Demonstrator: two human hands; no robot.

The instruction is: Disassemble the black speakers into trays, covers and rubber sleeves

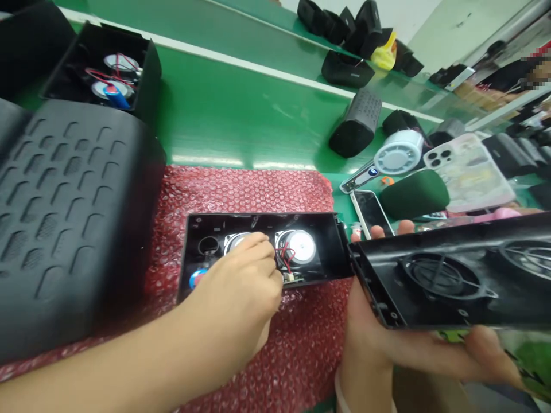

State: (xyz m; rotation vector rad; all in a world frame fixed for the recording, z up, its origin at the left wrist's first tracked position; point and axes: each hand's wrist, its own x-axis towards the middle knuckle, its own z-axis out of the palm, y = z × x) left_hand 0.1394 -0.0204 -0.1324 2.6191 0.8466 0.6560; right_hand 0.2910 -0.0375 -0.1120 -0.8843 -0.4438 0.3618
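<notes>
My left hand (245, 275) reaches into an open black speaker housing (331, 252) that lies on red bubble wrap. Its fingers are pinched together beside a round speaker driver (236, 241); what they hold, if anything, is hidden. To the right of them sits a second driver (301, 246) with red wires (286, 252). A blue battery cell (197, 278) shows at the housing's left end, partly behind my wrist. My right hand (430, 353) grips another black housing (512, 301), tilted, with round grilles inside. Its fingertips show behind the upper edge, and its thumb is below.
Red bubble wrap (241, 186) covers the green bench (241, 115). At left stand a large grey speaker cover (73, 218) and an open housing with wired drivers (150, 74). To the right lie a handheld fan (398, 152), a phone (372, 212) and a green cylinder (415, 194).
</notes>
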